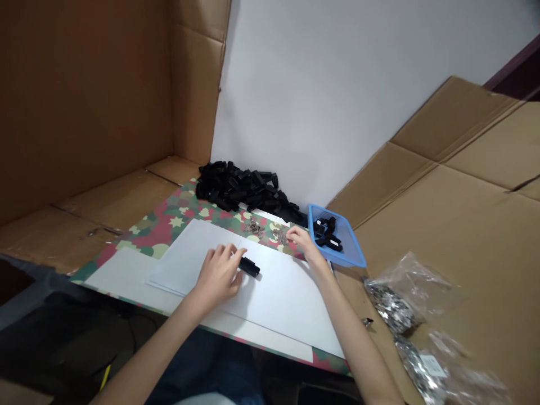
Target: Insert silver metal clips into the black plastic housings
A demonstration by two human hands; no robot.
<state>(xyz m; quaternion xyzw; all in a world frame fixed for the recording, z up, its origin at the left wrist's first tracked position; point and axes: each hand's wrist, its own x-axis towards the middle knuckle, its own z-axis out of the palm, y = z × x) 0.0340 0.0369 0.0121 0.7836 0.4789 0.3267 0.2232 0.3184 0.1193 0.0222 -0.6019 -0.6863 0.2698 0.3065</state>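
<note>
Black part (250, 266), one, on white paper (278, 292), left hand (220, 272) fingers curled around its end. Right hand (300, 238) at two small-piece piles, fingers bunched, grip unclear. One blue basket (358, 253), several black parts inside.

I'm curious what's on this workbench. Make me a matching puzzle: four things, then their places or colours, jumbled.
1. Left hand
2. Right hand
3. Basket
4. Heap of black parts

A. Blue
B. Beside the small bits on the patterned surface
C. At the far side, by the white wall
D. At a single black part over white paper

Pairs: 1-D, 2-B, 3-A, 4-C
</note>
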